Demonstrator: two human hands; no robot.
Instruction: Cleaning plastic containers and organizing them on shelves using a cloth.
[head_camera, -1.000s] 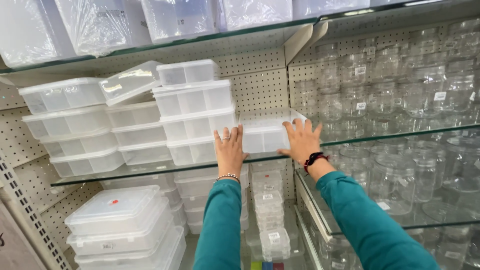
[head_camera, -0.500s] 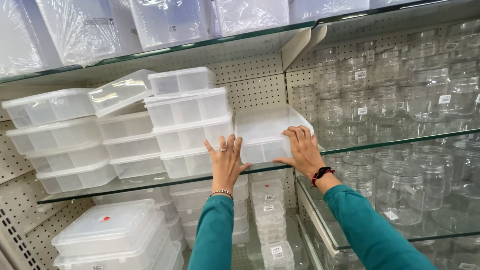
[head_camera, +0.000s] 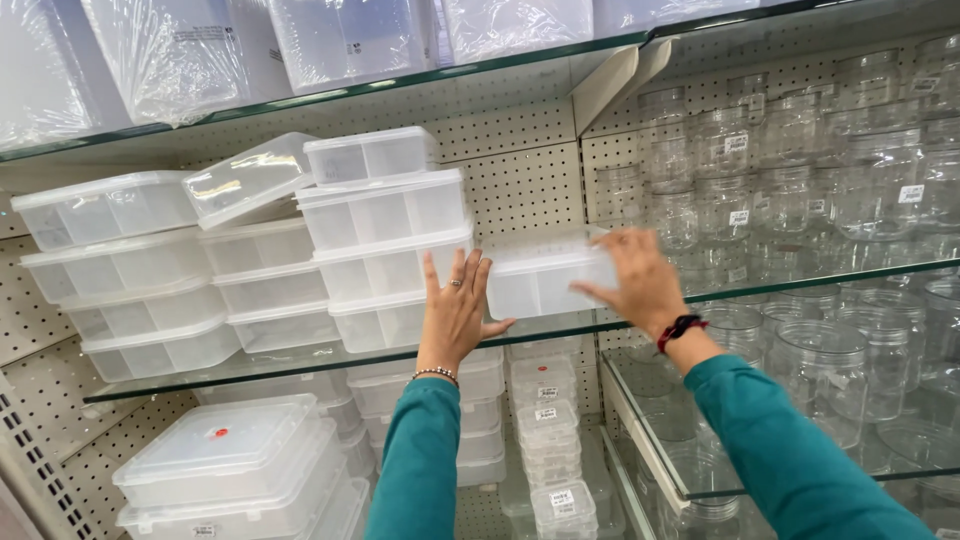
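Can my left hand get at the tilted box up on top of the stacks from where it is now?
Probably yes: the left hand is open, and nothing blocks the tilted box above it.

A clear glass shelf (head_camera: 300, 358) with a green edge runs across the pegboard wall. Directly on it, left of the left hand (head_camera: 455, 318), stand stacks of translucent white plastic storage boxes with lids (head_camera: 385, 240). Between the two hands, one low translucent white plastic box (head_camera: 545, 280) sits on the same glass. Beyond the right hand (head_camera: 640, 282), another glass shelf (head_camera: 830, 278) carries clear round plastic jars (head_camera: 740, 215).
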